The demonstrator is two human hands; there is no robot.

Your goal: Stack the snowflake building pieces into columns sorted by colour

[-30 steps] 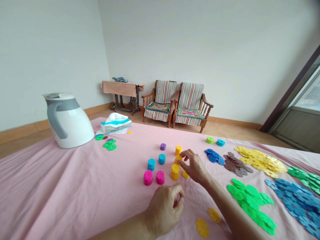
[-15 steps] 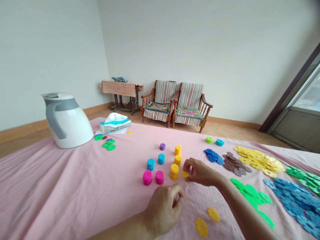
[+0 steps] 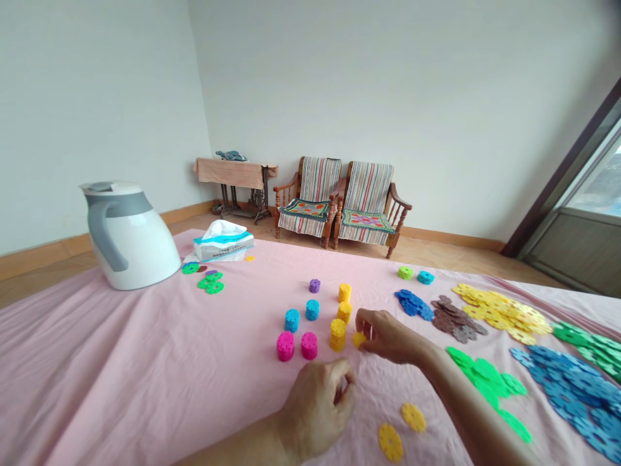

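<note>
My right hand (image 3: 385, 333) pinches a yellow notched disc (image 3: 359, 340) between thumb and fingers, just above or on the cloth. Left of it runs a row of three yellow disc stacks, the nearest yellow stack (image 3: 337, 335) being the closest to my fingers. My left hand (image 3: 320, 404) rests on the cloth with its fingers curled in, and nothing shows in them. Beyond it stand two pink stacks (image 3: 309, 345), two light blue stacks (image 3: 312, 310) and a purple stack (image 3: 315, 285). Two loose yellow discs (image 3: 391, 442) lie flat below my right forearm.
Piles of blue (image 3: 577, 395), bright green (image 3: 485, 378), brown (image 3: 456, 318) and yellow discs (image 3: 502, 310) spread over the right side. A white jug (image 3: 138, 243) and a tissue box (image 3: 224, 246) stand at the left on the pink cloth (image 3: 160, 362). Two chairs (image 3: 366, 200) are behind.
The yellow disc at my right fingertips looks slightly more upright than before. Both hands are almost still, and the stacks have not changed.
</note>
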